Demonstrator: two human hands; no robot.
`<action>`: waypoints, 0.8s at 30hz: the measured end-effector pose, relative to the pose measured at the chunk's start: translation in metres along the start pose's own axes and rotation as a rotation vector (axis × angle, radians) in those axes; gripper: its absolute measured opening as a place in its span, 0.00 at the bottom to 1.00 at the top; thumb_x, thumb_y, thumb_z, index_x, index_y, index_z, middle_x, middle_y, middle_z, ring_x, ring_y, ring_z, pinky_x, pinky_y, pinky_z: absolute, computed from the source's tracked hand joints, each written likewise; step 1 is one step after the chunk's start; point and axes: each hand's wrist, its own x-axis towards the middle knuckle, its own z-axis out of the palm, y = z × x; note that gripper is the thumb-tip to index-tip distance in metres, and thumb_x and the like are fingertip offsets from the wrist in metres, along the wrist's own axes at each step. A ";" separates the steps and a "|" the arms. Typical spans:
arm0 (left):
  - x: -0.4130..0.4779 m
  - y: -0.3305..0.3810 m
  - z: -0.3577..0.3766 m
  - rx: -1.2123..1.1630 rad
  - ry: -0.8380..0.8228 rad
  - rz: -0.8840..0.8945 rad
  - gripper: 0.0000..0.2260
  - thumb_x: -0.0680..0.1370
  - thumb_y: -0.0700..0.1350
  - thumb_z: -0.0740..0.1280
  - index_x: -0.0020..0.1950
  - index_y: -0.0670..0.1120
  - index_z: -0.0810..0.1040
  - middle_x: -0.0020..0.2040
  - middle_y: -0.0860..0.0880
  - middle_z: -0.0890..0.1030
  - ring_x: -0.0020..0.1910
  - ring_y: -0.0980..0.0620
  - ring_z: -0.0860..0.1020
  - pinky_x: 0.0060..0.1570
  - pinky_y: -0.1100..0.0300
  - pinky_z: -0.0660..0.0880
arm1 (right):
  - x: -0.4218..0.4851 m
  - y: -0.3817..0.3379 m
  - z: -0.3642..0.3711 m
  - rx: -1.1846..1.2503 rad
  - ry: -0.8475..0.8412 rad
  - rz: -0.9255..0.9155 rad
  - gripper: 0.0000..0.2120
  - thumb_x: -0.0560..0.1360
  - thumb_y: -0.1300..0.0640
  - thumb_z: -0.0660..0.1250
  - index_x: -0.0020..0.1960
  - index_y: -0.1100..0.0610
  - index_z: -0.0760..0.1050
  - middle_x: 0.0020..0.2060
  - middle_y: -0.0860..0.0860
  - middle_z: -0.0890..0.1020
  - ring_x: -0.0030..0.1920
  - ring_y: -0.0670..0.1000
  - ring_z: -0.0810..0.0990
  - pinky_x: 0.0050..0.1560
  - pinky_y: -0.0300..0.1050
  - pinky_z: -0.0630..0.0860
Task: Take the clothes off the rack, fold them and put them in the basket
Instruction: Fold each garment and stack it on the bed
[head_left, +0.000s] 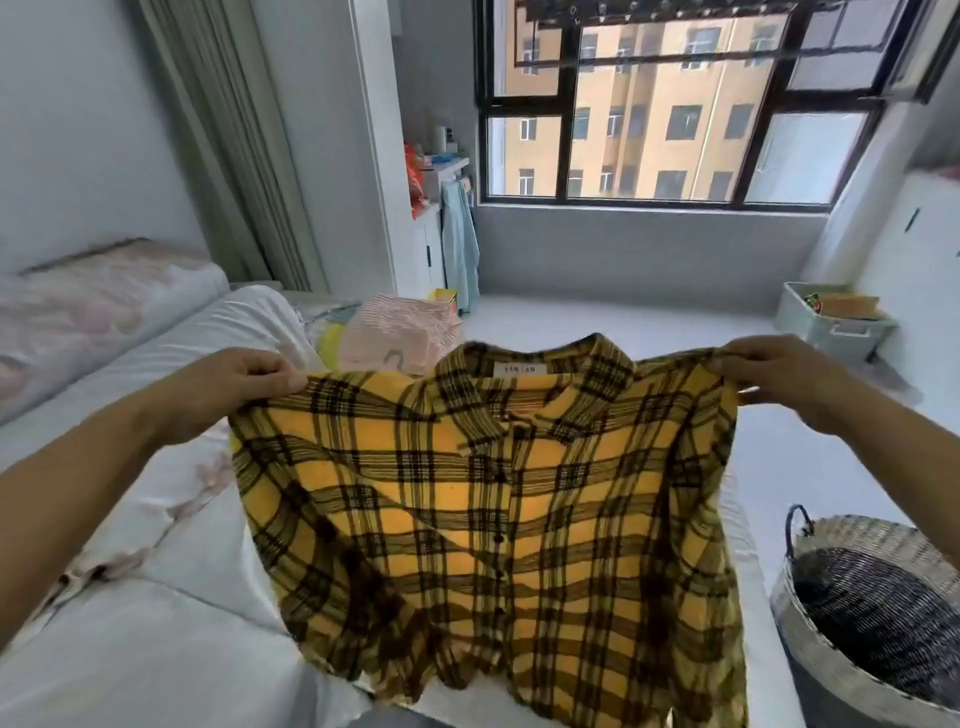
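Both hands, left (244, 382) and right (779, 379), pinch the shoulders of a yellow-and-black plaid button shirt (488, 519), spread above the white bed (156, 597); its collar label is unreadable. A woven basket (810, 639) stands near right.

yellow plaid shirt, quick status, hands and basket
Left hand and right hand each pinch a shoulder of the yellow-and-black plaid shirt, spread over the white bed. Woven basket at right, unobstructed.
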 end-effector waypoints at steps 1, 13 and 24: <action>-0.004 0.001 -0.002 -0.014 0.000 0.002 0.29 0.50 0.72 0.73 0.34 0.49 0.80 0.31 0.52 0.76 0.32 0.55 0.73 0.34 0.61 0.69 | 0.004 0.001 0.001 0.047 0.006 0.003 0.05 0.74 0.60 0.67 0.41 0.60 0.78 0.33 0.53 0.79 0.39 0.54 0.75 0.38 0.42 0.74; -0.015 -0.032 -0.063 -0.132 0.321 -0.076 0.12 0.76 0.41 0.65 0.35 0.51 0.82 0.30 0.54 0.79 0.32 0.55 0.77 0.28 0.69 0.73 | 0.053 -0.057 0.021 0.044 -0.127 -0.105 0.31 0.51 0.35 0.77 0.42 0.57 0.78 0.35 0.55 0.79 0.36 0.50 0.77 0.34 0.36 0.77; 0.175 -0.122 -0.138 -0.024 0.407 -0.209 0.06 0.75 0.43 0.68 0.46 0.40 0.79 0.39 0.45 0.77 0.44 0.47 0.74 0.38 0.61 0.69 | 0.258 -0.095 0.139 0.104 0.222 -0.005 0.11 0.77 0.60 0.65 0.36 0.54 0.69 0.33 0.53 0.72 0.30 0.47 0.71 0.22 0.30 0.70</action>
